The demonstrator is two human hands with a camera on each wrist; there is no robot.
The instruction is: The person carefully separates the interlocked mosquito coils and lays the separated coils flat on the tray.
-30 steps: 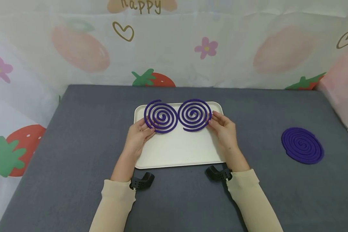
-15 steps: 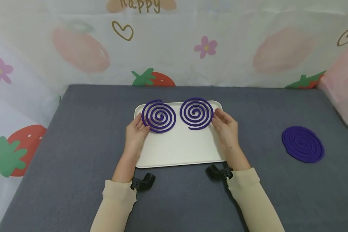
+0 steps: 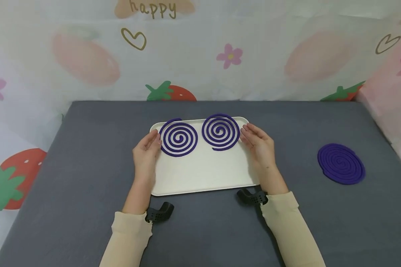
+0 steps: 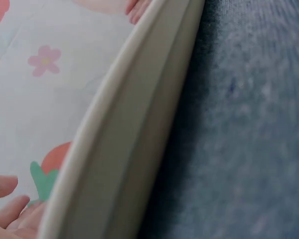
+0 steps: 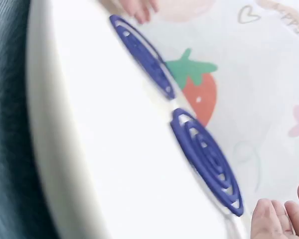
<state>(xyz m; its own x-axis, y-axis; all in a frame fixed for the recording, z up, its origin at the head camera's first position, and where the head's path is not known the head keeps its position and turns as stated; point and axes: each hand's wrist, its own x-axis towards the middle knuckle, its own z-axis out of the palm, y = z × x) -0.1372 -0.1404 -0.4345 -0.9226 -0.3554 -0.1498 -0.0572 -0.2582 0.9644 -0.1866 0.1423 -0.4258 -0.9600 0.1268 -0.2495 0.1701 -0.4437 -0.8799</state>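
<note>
Two purple spiral coils, a left coil (image 3: 179, 138) and a right coil (image 3: 220, 131), lie side by side with a small gap on the far half of a white rectangular tray (image 3: 200, 174). Beside the left coil is my left hand (image 3: 146, 155), at the tray's left edge, its fingers loose. My right hand (image 3: 261, 148) hovers by the tray's right edge near the right coil, fingers relaxed. In the right wrist view, the right hand's fingers (image 5: 269, 219) are apart from the nearer coil (image 5: 208, 159). Thumb and fingers (image 4: 12, 211) in the left wrist view hold nothing.
A third purple coil (image 3: 341, 164), tightly wound, lies on the grey cloth-covered table (image 3: 87, 167) to the right of the tray. Behind the table hangs a light printed curtain (image 3: 254, 74) with strawberries and flowers.
The two coils were touching, then were drawn apart, leaving a gap. Both hands have since let go of them, the left hand moving away to the left. The head view has shifted slightly.
</note>
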